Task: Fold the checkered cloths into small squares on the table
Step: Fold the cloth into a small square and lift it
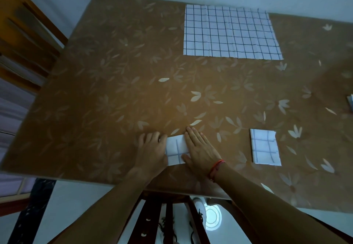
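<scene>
The table (114,90) wears a smooth, leaf-patterned brown covering. That looks like the main hazard, because a small packet of fabric could skate on it when pushed sideways rather than straight down.

The unfolded checkered cloth (231,33) lies flat at the far edge, well apart from the hands. Reaching for it means leaning across the work in front, and a trailing forearm could drag the nearer pieces out of shape.

The finished square (265,148) sits near the front edge, to the right of the hands. A careless sweep of the right arm could nudge it open or knock it over the edge.

The cloth being folded (176,150) is already a narrow packet close to the front edge, and only its middle strip shows between the hands. With this many layers it will probably want to spring back once the pressure lifts. If the edges underneath are not lined up, the crease may set crooked.

The right hand (200,150) lies flat on the packet's right part, its fingers (193,136) straight and pressed together, their tips reaching past the cloth onto the table. The left hand (151,152) covers the left end. Its fingers (150,136) are bent with the tips hidden, so I cannot tell whether they pinch the edge or only bear down on it.
</scene>
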### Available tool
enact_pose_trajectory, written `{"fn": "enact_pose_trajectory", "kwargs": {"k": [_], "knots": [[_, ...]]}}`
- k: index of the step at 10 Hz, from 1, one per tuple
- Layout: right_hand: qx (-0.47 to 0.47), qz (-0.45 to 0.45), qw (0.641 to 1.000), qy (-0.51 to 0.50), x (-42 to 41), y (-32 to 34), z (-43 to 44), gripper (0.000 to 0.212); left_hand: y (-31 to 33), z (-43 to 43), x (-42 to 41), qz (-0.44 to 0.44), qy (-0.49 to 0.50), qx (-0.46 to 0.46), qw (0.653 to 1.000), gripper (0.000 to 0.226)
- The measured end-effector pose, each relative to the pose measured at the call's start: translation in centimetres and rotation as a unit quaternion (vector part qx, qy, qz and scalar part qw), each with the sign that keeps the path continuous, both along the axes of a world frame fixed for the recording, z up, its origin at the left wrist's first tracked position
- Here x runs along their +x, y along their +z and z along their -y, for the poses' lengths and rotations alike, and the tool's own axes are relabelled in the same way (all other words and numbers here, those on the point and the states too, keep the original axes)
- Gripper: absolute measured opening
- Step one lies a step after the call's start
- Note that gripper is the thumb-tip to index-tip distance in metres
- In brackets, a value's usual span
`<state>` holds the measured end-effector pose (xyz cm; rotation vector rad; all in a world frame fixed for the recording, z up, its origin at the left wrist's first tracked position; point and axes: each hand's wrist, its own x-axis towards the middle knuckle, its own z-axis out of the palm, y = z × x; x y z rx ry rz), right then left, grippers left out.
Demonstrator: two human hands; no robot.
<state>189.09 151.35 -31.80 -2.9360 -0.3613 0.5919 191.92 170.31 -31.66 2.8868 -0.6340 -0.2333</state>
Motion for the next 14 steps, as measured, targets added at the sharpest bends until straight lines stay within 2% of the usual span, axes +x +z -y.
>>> {"fn": "enact_pose_trajectory", "kwargs": {"k": [2, 3, 4, 5, 6, 7, 8, 9, 10, 11, 12, 13, 14], "knots": [[0.011, -0.023, 1.0, -0.016, 0.1, 0.4, -0.2, 0.076, 1.4, 1.6, 1.6, -0.084, 0.024, 0.072, 0.994, 0.044], [0.017, -0.022, 0.999, -0.024, 0.0, 0.7, -0.3, 0.076, 1.7, 2.0, 2.0, -0.113, 0.049, 0.079, 0.989, 0.039], [0.018, -0.02, 0.999, -0.028, 0.0, 1.3, -0.3, 0.077, 1.9, 1.8, 1.9, -0.114, 0.074, 0.028, 0.99, 0.025], [0.031, -0.025, 0.999, -0.03, 0.2, 1.9, -0.3, 0.076, 2.5, 1.4, 1.3, -0.138, 0.123, -0.077, 0.98, 0.015], [0.061, 0.006, 0.997, -0.036, 0.0, 3.4, -0.3, 0.067, 3.5, 1.1, 0.3, -0.175, 0.15, -0.164, 0.959, 0.011], [0.074, 0.046, 0.996, -0.018, -0.1, 5.2, -0.4, 0.051, 4.9, 0.9, -0.9, -0.167, 0.139, -0.236, 0.947, 0.011], [0.068, 0.034, 0.997, -0.013, -0.5, 8.7, -1.0, 0.038, 6.7, 0.9, -1.9, -0.145, 0.13, -0.287, 0.938, 0.015], [0.069, -0.01, 0.998, 0.005, -1.8, 13.6, -0.7, 0.031, 8.2, 0.9, -2.7, -0.125, 0.126, -0.32, 0.93, 0.018], [0.073, 0.009, 0.996, -0.059, -2.0, 17.0, -1.2, 0.035, 9.9, 0.8, -3.1, -0.123, 0.151, -0.353, 0.915, 0.021], [0.088, 0.041, 0.994, -0.044, -1.3, 10.4, 0.3, 0.022, 11.9, 0.8, -3.5, -0.136, 0.176, -0.409, 0.885, 0.024], [0.171, -0.001, 0.974, -0.149, -1.4, 9.0, 1.6, 0.026, 13.2, 0.5, -4.3, -0.144, 0.244, -0.489, 0.825, 0.028], [0.266, 0.039, 0.946, -0.181, -1.6, 13.4, 0.6, 0.032, 14.2, 0.0, -4.8, -0.154, 0.304, -0.547, 0.764, 0.039], [0.355, 0.076, 0.904, -0.225, -1.8, 15.9, 0.0, 0.032, 15.1, -0.3, -5.6, -0.17, 0.352, -0.57, 0.723, 0.029]]}}
